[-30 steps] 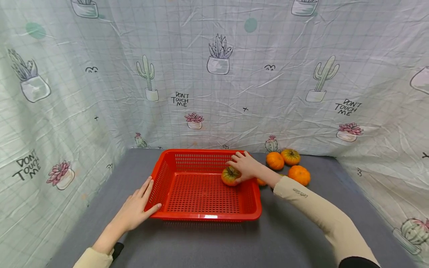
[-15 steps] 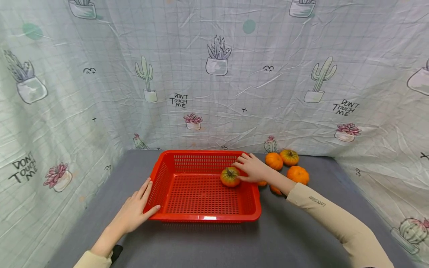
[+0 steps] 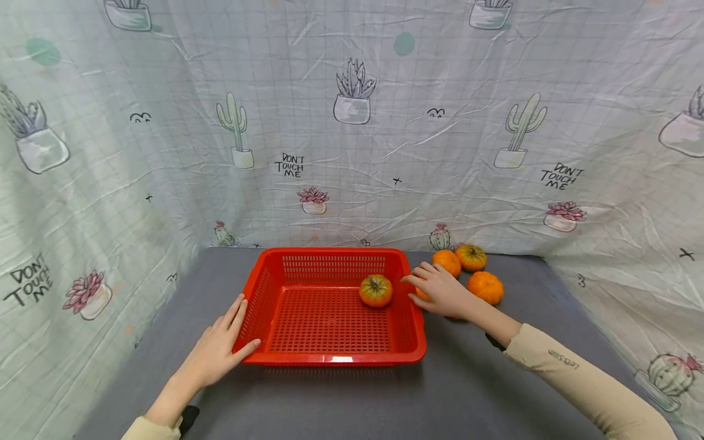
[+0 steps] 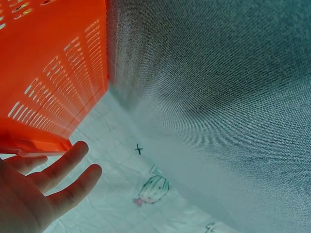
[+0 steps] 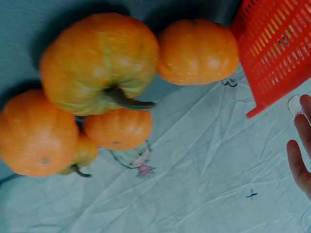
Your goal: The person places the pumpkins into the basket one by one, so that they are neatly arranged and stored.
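Right hand (image 3: 440, 290) is coming away from the pumpkin (image 3: 376, 291)

We are seeing the right hand moving outward, over the right rim of the red basket (image 3: 330, 358), its fingers loosely spread and holding nothing. The pumpkin is sitting in the basket, between the hands and nearer the right one, so we are judging its placing finished. The left hand (image 3: 214, 351) is resting against the opposite rim, fingers straight, thumb reaching over the near corner. Five other pumpkins (image 5: 99, 63) are lying outside on the counter (image 3: 330, 406), below and beyond the right hand; its fingers are partly hiding one, and we cannot tell whether they are touching it.
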